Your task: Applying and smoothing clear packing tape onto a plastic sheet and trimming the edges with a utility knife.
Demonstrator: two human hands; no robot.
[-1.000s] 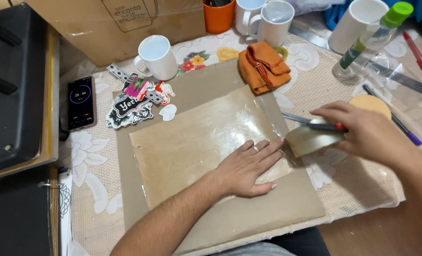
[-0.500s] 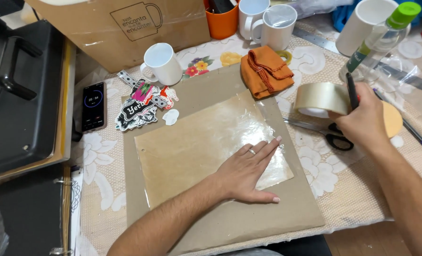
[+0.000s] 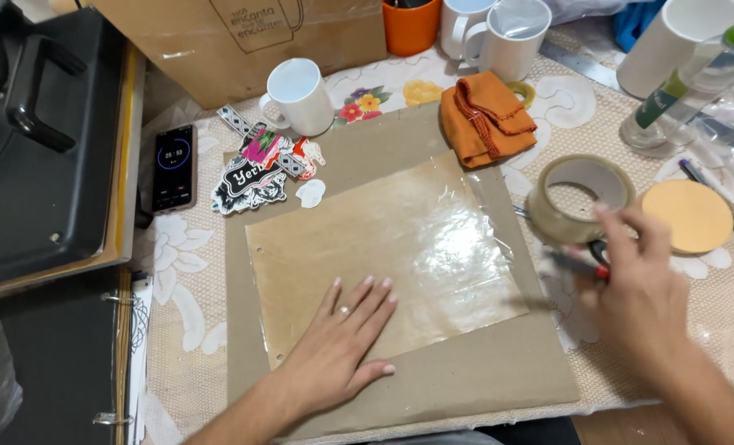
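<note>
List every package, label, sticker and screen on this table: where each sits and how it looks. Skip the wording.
Phone: left of the cardboard sheet, black, upright rectangle, lit screen with a ring dial.
Stickers: small pile between phone and white mug, black-and-white, pink and red cutouts.
Paper bag: top centre, brown, dark line print.
Spray bottle: top right, clear, green cap, green-and-white label.
Tape roll: clear, just beyond the right hand.

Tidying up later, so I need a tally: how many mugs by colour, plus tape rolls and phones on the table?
White mugs: 4
Orange mug: 1
Tape roll: 1, by the right hand
Phone: 1
Total: 7
</note>
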